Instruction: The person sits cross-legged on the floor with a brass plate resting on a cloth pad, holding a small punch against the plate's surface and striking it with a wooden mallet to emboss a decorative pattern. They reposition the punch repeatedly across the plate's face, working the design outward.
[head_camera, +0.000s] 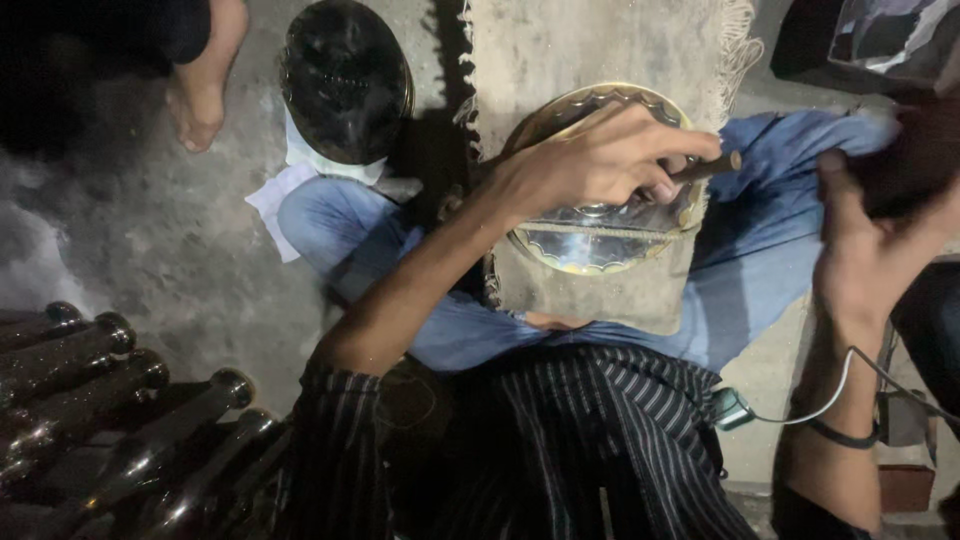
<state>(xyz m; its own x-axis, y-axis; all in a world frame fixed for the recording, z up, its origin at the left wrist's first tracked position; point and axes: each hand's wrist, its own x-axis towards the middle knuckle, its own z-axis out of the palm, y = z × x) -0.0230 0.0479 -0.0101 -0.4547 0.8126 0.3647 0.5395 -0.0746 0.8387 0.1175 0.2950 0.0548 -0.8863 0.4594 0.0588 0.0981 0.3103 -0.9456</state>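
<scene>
The left hand (600, 160) pinches a dark punch (705, 168) tip-down on the brass plate (600, 235), which rests on a cloth pad (600, 285) over the lap for steadiness. The right hand (865, 250), raised, closes on a blurred dark object (915, 160).

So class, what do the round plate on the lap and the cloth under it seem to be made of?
Round plate: apparently brass-toned metal, polished, with mirror-like glare and a gold scalloped rim. Cloth: looks like coarse woven fabric, matte and dusty.
</scene>
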